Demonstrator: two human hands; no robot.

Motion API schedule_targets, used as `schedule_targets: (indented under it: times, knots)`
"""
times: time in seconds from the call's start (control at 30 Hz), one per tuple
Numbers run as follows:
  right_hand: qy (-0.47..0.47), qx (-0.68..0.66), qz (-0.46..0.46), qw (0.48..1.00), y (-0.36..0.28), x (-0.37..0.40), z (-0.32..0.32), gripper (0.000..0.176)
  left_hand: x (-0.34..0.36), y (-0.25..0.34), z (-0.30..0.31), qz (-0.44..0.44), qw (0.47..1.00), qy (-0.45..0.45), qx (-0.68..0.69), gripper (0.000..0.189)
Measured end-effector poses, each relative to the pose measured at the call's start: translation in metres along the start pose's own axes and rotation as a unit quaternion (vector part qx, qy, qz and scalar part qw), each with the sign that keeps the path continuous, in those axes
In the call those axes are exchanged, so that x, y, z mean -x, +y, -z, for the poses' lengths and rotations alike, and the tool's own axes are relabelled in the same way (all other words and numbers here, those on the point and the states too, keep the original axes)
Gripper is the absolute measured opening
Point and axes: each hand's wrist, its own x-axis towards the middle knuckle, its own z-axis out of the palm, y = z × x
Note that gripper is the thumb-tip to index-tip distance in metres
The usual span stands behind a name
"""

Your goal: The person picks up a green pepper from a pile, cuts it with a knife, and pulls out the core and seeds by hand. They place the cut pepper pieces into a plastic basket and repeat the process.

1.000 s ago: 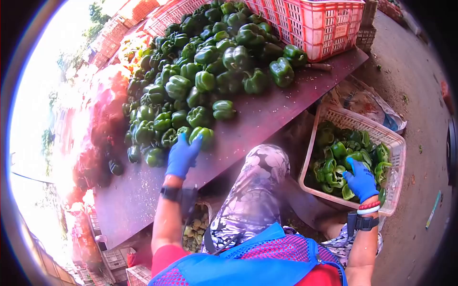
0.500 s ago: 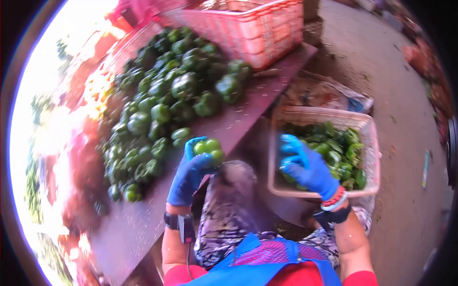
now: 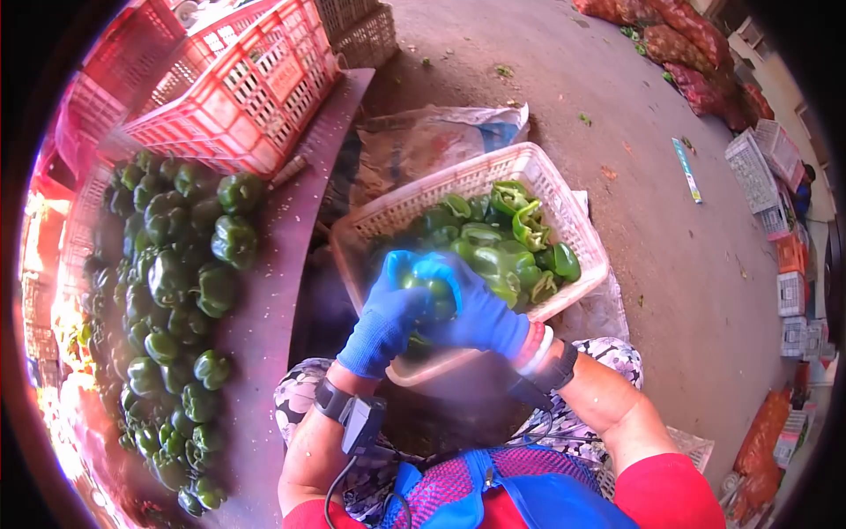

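Note:
Blue gloves cover both hands, which meet over the near left part of a pale plastic crate [image 3: 568,207]. My left hand [image 3: 383,322] is closed around a green bell pepper [image 3: 432,298]. From the other side my right hand [image 3: 485,309] wraps over the same pepper, its fingers curled on top. Fingers hide much of the pepper, and motion blurs it. Inside the crate lie cut or opened green bell peppers [image 3: 493,256]. To the left, a big heap of whole green bell peppers [image 3: 172,291] rests on a board [image 3: 273,256].
A red slatted crate [image 3: 264,97] stands at the board's far end. Behind the pale crate lies a worn sack [image 3: 405,154]. Filled net sacks [image 3: 687,44] and stacked crates [image 3: 762,176] line the far right, across the concrete floor [image 3: 617,159].
The view has swung to the right. My left hand has carried the pepper from beside the board to over the crate, where my right hand has closed on it too.

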Motion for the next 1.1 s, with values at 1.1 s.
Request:
schedule_targets:
  times: [1.1]
  knots:
    - [0.065,-0.341,-0.258,0.902,-0.017,0.025,0.054,0.053,-0.016,-0.008,0.005,-0.051,0.995,-0.086,0.000,0.032]
